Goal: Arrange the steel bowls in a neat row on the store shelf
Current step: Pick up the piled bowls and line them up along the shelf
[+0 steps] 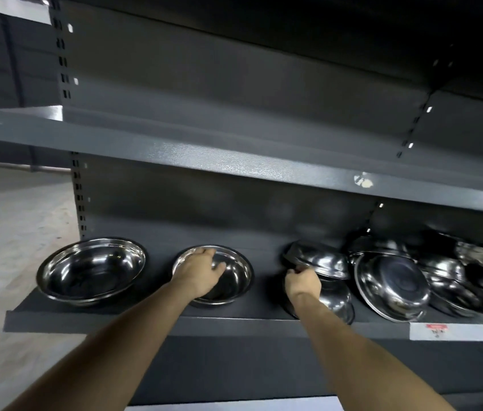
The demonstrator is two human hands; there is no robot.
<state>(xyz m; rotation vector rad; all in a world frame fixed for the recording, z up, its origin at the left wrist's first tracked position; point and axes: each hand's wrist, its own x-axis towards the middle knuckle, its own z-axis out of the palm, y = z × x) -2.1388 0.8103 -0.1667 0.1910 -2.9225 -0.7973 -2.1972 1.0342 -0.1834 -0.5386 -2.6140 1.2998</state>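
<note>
Two steel bowls stand upright at the left of the dark shelf (pixel 157 321): a large bowl (pixel 90 271) at the far left and a second bowl (pixel 234 277) beside it. My left hand (pixel 200 271) rests on the second bowl's near rim, fingers reaching into it. My right hand (pixel 302 281) grips the rim of a tilted, overturned bowl (pixel 323 259), lifted above another bowl (pixel 335 301) partly hidden under my wrist. To the right lies a jumbled pile of several bowls (pixel 394 286), leaning on each other.
An upper shelf (pixel 234 161) overhangs the bowls, leaving limited height. A price label strip (pixel 459 332) runs along the shelf's front edge at the right. Pale floor (pixel 12 232) lies left of the shelf unit. A stretch of bare shelf separates the second bowl from the pile.
</note>
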